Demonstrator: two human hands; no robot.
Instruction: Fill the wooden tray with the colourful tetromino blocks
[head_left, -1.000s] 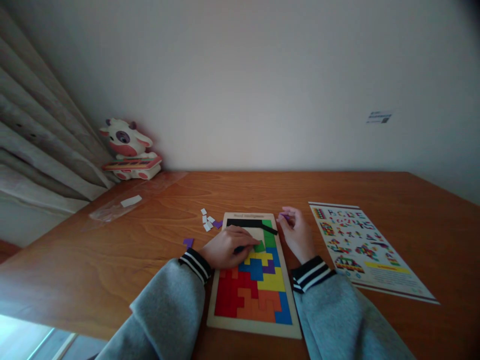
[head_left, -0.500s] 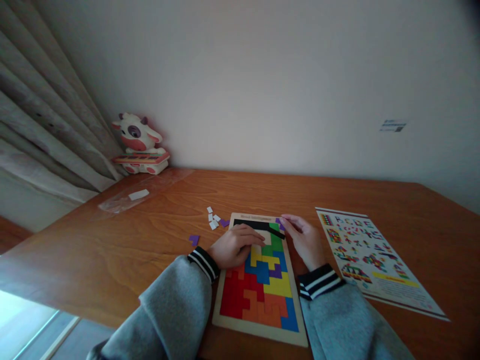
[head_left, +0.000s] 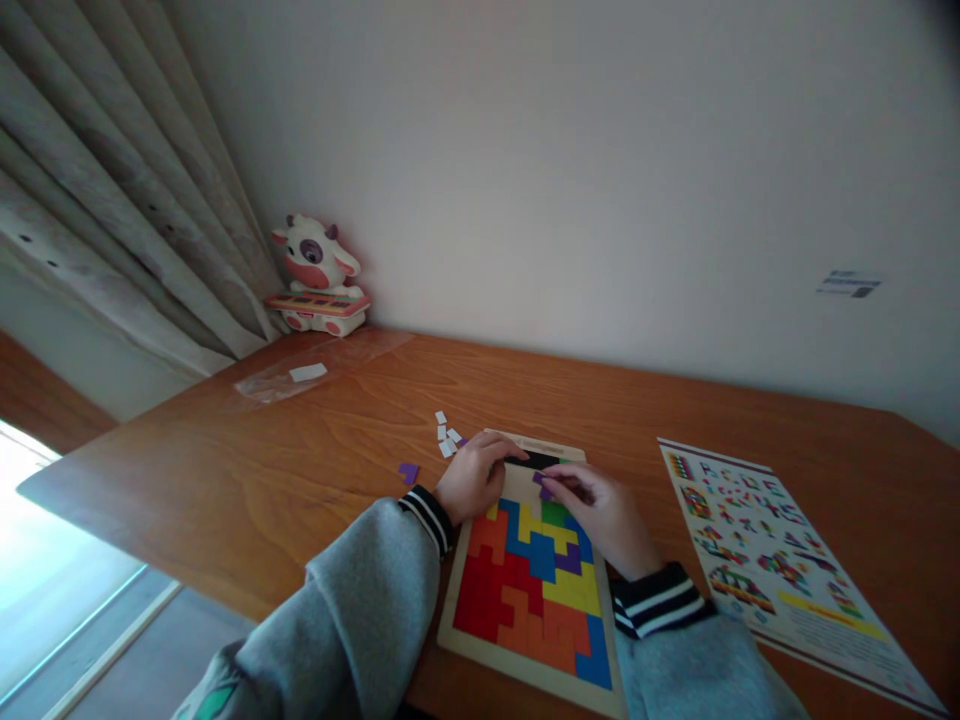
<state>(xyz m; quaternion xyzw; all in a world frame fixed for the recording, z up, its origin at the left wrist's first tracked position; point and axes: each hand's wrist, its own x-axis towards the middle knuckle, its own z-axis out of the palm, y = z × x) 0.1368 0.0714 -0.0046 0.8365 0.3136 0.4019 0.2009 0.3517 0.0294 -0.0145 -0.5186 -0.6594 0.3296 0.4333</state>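
Observation:
A wooden puzzle board [head_left: 525, 672] lies before me, its lower part filled with red, orange, blue, yellow, green and purple pieces. My right hand [head_left: 600, 510] is closed, pinching a small purple puzzle piece [head_left: 541, 487] over the upper part of the board. My left hand [head_left: 474, 475] rests across the board's upper left edge, fingers stretched and thumb apart, with fingertips at a black strip [head_left: 541, 460] near the top. Bare pale wood shows between the hands. To the left, another purple piece [head_left: 409, 472] lies on the table.
Several small white pieces [head_left: 442, 432] lie left of the board. A printed pattern sheet [head_left: 795, 560] is on the right. Farther back are a clear plastic wrapper [head_left: 262, 388] and a cow toy with a keyboard [head_left: 319, 275], beside a curtain [head_left: 150, 200].
My right hand has moved from the board's upper right edge toward its middle with the purple piece. My left hand has shifted up toward the top, and the slanted black strip now lies straighter.

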